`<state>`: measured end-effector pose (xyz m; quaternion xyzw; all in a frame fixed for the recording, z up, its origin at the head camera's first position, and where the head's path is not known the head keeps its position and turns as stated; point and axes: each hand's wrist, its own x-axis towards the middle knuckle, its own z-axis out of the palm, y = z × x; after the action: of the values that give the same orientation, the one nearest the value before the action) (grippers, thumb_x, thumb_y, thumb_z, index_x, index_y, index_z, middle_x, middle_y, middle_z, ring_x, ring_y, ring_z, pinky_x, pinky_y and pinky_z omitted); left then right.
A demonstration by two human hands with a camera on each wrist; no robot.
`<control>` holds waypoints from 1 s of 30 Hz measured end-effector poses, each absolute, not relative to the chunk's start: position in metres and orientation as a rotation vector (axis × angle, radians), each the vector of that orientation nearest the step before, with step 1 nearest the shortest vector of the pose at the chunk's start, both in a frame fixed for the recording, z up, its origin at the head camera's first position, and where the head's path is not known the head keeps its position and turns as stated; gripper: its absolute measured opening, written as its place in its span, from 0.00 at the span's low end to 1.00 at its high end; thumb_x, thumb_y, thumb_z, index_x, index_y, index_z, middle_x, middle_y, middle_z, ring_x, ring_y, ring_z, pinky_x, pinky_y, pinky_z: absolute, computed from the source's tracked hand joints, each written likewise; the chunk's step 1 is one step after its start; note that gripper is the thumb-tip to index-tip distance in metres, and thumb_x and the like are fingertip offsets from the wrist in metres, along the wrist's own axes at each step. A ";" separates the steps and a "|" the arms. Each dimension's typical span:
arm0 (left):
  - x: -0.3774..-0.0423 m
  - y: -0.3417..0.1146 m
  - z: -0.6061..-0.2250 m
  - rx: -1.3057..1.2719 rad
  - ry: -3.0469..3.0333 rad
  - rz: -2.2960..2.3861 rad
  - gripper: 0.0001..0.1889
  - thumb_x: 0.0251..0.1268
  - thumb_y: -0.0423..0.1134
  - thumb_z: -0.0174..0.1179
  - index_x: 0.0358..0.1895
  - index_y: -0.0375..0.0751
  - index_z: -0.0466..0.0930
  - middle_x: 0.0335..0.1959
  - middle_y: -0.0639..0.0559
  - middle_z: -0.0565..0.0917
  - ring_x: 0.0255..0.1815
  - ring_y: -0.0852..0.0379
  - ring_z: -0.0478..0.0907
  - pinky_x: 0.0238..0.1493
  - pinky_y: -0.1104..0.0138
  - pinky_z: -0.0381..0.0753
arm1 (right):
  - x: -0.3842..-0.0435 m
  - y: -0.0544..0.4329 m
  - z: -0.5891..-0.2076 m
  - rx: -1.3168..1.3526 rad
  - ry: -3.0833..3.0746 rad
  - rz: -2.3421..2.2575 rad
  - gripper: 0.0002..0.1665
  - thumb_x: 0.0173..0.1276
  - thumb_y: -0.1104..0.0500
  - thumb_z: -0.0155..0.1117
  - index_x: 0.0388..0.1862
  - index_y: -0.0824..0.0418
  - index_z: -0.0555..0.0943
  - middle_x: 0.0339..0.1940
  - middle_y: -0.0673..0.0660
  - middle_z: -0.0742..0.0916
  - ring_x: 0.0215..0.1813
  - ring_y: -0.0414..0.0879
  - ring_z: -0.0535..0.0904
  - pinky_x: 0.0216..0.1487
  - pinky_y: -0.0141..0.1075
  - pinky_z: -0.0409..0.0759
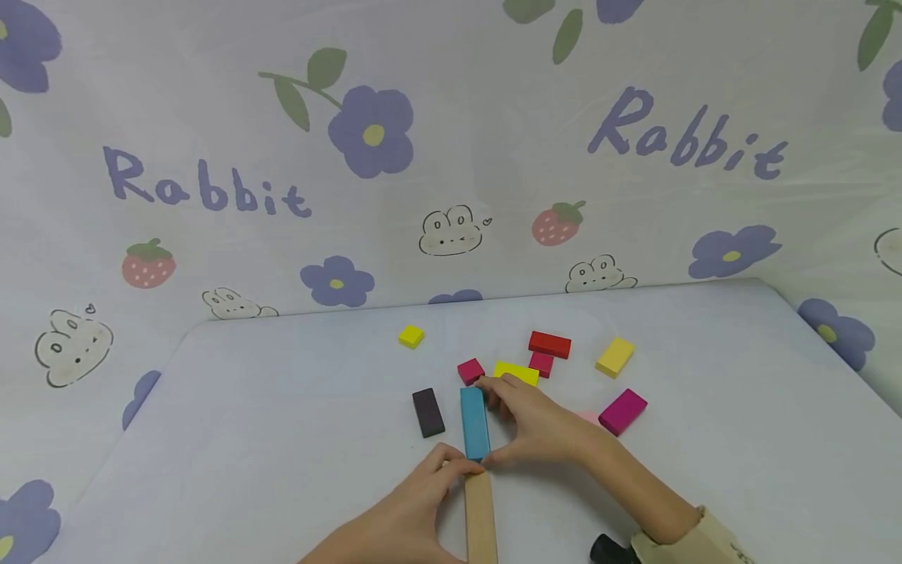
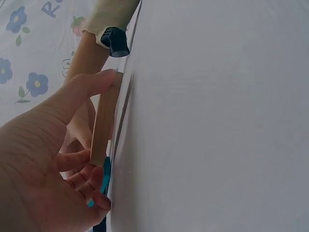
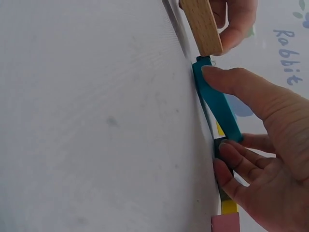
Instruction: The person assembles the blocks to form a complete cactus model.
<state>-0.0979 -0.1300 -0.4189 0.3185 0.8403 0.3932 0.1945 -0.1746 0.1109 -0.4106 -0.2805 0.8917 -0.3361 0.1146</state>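
Nearest the head camera: long pale-wood rectangular block [image 1: 481, 521], pointing away from the person, with the left hand [image 1: 416, 513] along its left side. Left hand pose: thumb at the near end, index finger bent at the far end, span about the block's length; the block is gripped lengthwise. Remaining fingers loosely curled (left wrist view).

Bright blue rectangular block [image 1: 474, 423]: beyond the wooden one, roughly in line with it. Right hand [image 1: 546, 423] reaches in from the right, palm toward the block, thumb at its near end and fingertips by its far end; the block is held between them. Both hands are thus parted only as far as their blocks require. Contact between the two blocks cannot be told; left fingertips cover the join.

Surroundings on the white bench [image 1: 282, 439]:
- charcoal rectangular block [image 1: 428, 413], left of the blue one, apart
- small crimson block [image 1: 470, 371], just beyond the blue block's far end
- flat yellow block [image 1: 517, 373], behind the right fingertips
- red rectangular block [image 1: 550, 345], farther back
- small yellow block [image 1: 412, 337], far left, alone
- yellow rectangular block [image 1: 615, 358] and magenta rectangular block [image 1: 623, 412], right of the right hand

Cream fabric sleeve [image 1: 694, 540] on the right forearm.
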 end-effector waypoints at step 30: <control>-0.094 -0.143 -0.433 0.849 2.404 1.094 0.45 0.50 0.57 0.83 0.67 0.41 0.70 0.60 0.56 0.68 0.52 0.66 0.68 0.56 0.72 0.80 | -0.176 0.118 -0.411 -0.918 2.541 -0.987 0.51 0.60 0.46 0.84 0.75 0.63 0.71 0.57 0.54 0.79 0.57 0.46 0.74 0.59 0.35 0.85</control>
<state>-0.0940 -0.1430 -0.4329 0.3008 0.8520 0.3877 0.1824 -0.1763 0.1178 -0.4114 -0.3163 0.8756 -0.3401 0.1323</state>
